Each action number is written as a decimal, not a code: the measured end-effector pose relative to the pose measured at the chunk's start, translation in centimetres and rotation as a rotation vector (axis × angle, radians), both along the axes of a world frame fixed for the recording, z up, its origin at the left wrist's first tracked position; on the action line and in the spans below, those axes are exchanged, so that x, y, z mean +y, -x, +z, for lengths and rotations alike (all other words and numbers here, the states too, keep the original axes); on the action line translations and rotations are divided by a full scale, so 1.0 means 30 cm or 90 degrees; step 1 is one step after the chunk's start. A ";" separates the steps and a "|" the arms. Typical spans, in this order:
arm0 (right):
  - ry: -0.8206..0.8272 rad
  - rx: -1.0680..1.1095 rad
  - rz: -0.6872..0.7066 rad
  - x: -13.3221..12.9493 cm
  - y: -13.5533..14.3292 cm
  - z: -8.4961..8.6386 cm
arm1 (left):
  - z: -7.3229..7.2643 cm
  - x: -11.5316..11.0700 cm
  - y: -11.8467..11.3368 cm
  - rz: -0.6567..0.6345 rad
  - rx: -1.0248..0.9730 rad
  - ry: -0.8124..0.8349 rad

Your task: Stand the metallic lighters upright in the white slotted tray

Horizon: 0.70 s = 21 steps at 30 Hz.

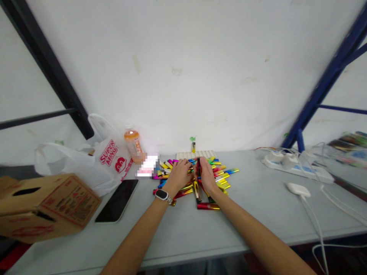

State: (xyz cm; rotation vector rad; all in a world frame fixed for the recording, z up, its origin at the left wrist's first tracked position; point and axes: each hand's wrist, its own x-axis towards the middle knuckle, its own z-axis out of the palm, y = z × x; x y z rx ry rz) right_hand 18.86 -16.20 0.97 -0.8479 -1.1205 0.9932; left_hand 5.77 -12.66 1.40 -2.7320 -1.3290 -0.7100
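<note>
Soft, even brightness covers the white wall [200,95] and desk [258,217], dimming beneath its near edge. Shiny pieces [208,206] glint. Wide-angle distortion slants the left black post [50,63] and right blue post [323,86]; the rightmost items [348,145] blur.

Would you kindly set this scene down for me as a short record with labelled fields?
Left hand: over the loose pile of shiny multicoloured slim pieces; its grip cannot be told
Right hand: holds a dark slim piece
Behind the pile: white grid-like tray
Left side: black-screened phone, brown cardboard box, white plastic bag with red print
Right side: white power strip
Surface: grey tabletop
</note>
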 end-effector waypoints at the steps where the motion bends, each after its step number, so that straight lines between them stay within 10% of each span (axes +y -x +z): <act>1: -0.003 -0.001 0.007 0.003 -0.001 0.000 | 0.004 0.007 -0.010 0.004 0.026 -0.003; 9: -0.032 -0.012 0.019 0.021 -0.029 0.020 | 0.010 0.046 -0.051 0.034 0.084 -0.002; 21: 0.005 0.042 -0.034 0.030 -0.095 0.054 | 0.026 0.049 0.035 -0.056 -0.213 0.091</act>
